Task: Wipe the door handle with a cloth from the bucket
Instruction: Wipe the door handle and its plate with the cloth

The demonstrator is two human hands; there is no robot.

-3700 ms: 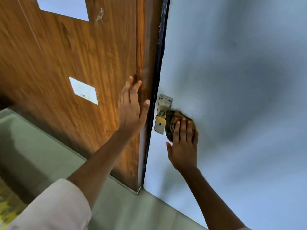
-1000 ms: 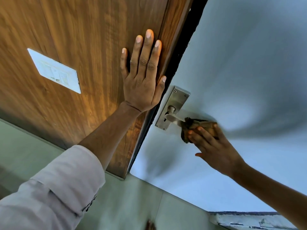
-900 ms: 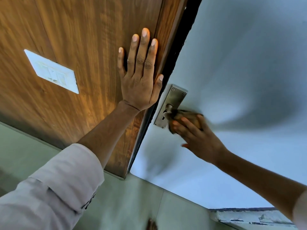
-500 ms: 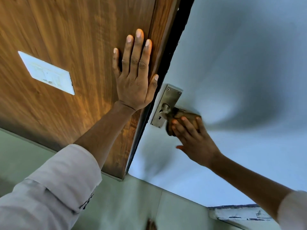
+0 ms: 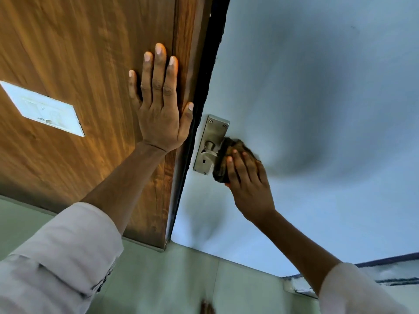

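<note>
A steel door handle plate with a lever sits on the pale blue door, close to its left edge. My right hand presses a dark brown cloth around the lever, which the cloth mostly hides; only the lever's round base shows. My left hand lies flat, fingers spread, on the wooden panel left of the door. The bucket is not in view.
A white switch plate is set into the wooden panel at the left. A dark gap runs between panel and door. Pale green floor tiles lie below, and a painted ledge shows at the lower right.
My right hand has slid the cloth back and forth along the lever and now grips it near the plate. My left hand has stayed flat on the wooden panel.
</note>
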